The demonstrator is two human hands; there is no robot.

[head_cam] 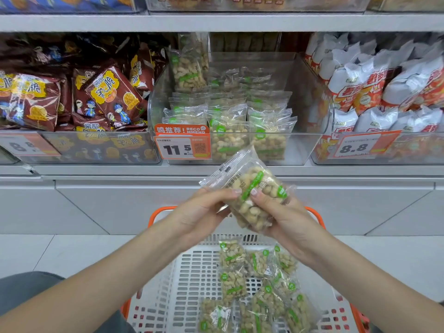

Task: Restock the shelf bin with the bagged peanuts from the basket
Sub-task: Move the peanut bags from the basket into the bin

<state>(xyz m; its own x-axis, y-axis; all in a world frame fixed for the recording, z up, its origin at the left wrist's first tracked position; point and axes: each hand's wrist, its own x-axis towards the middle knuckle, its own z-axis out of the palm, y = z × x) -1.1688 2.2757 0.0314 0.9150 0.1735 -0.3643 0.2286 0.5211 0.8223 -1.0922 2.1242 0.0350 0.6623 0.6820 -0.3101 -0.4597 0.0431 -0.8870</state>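
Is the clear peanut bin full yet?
No. The bin holds peanut bags left and centre; its right side is bare.

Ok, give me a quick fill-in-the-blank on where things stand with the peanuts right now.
1. Both hands, left hand and right hand, hold one bag of ____.
2. The held bag is above the ____ with the orange rim.
3. The price tag on the clear bin reads ____.

Missing words: peanuts; basket; 11.5

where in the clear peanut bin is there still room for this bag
Free: the clear bin's right side, between the peanut rows and its right wall. Crowded: front left and centre behind the price tag. Both hands hold the bag.
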